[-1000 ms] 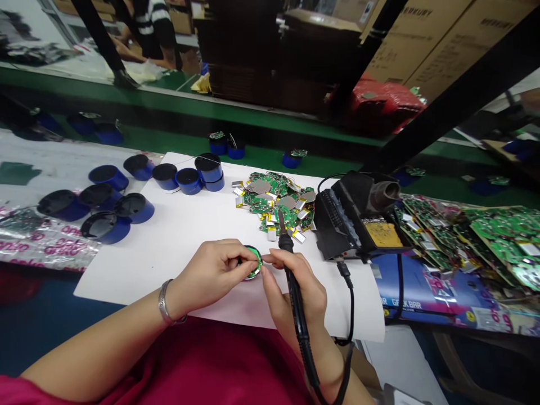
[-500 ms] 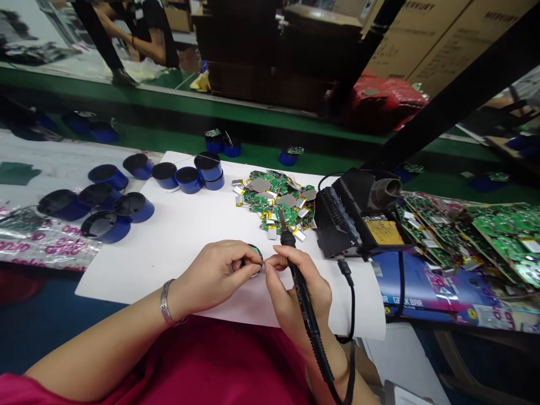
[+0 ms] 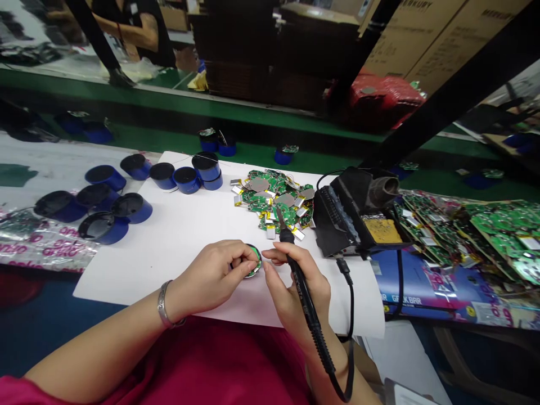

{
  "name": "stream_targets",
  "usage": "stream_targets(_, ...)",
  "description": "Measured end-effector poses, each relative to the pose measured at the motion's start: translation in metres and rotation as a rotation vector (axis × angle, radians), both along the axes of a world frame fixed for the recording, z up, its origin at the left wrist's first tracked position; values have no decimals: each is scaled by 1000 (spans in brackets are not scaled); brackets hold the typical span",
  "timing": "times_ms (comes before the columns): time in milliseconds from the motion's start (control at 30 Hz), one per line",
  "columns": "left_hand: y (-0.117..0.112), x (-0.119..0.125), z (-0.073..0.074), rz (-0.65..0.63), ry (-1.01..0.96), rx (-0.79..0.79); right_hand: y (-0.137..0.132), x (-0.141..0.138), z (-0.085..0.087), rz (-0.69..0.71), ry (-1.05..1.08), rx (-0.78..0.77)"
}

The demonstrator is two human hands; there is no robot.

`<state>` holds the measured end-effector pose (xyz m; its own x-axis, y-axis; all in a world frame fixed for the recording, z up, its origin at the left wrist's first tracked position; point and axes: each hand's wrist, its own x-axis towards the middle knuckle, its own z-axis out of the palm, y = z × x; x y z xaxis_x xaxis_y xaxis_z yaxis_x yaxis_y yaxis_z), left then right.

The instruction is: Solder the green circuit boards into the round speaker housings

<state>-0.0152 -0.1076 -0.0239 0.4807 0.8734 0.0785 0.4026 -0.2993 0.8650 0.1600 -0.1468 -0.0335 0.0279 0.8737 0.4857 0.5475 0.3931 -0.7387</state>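
My left hand (image 3: 225, 273) is closed at the near middle of the white sheet (image 3: 177, 236). Its fingers pinch over a small round housing with a green circuit board (image 3: 255, 269), which they partly cover. Close by on the right, my right hand (image 3: 299, 281) holds a black soldering iron (image 3: 301, 287) like a pen, with the tip pointing away from me. The thumb and forefinger of that hand stand slightly apart. Just beyond the iron's tip lies a pile of green circuit boards (image 3: 274, 199) with small silver battery cells.
Several blue cylindrical cases (image 3: 185, 181) stand at the left and back. Right of the pile is a black soldering station (image 3: 341, 216) with a yellow sponge (image 3: 382, 230) and a cable. Stacked circuit boards (image 3: 502, 225) lie farther right. Behind the bench sits another person (image 3: 143, 31).
My right fingertips have parted from my left ones, and more of the green board shows. The view has shifted slightly.
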Motion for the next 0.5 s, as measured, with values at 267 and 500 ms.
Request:
stream_targets(267, 1, 0, -3, -9, -12, 69, 2, -3, -1, -25, 0, -19)
stream_targets(500, 0, 1, -4, 11, -25, 85, 2, -6, -5, -49, 44, -10)
